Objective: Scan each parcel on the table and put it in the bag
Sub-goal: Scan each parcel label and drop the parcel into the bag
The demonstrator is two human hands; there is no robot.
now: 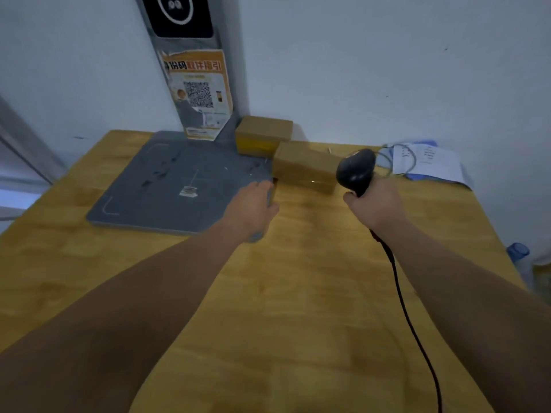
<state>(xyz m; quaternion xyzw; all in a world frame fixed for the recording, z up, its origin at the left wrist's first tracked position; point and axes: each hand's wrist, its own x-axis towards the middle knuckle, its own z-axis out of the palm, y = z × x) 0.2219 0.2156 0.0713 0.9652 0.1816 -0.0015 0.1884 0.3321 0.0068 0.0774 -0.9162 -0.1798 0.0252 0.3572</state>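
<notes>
Two brown cardboard parcels lie at the back of the wooden table (pixel 298 293): the nearer parcel (pixel 304 166) and, behind it against the wall, the farther parcel (pixel 262 134). My right hand (pixel 375 207) grips a black handheld scanner (pixel 356 171), whose head sits just right of the nearer parcel. Its black cable (pixel 411 317) trails back across the table. My left hand (pixel 253 207) reaches forward with its fingers stretched toward the nearer parcel's left end, a little short of it, holding nothing. No bag is in view.
A grey flat scanning base (pixel 167 186) with an upright post carrying an orange QR poster (pixel 199 93) stands at the back left. Papers and blue plastic (pixel 429 162) lie at the back right. A clear bottle (pixel 520 257) stands beyond the table's right edge.
</notes>
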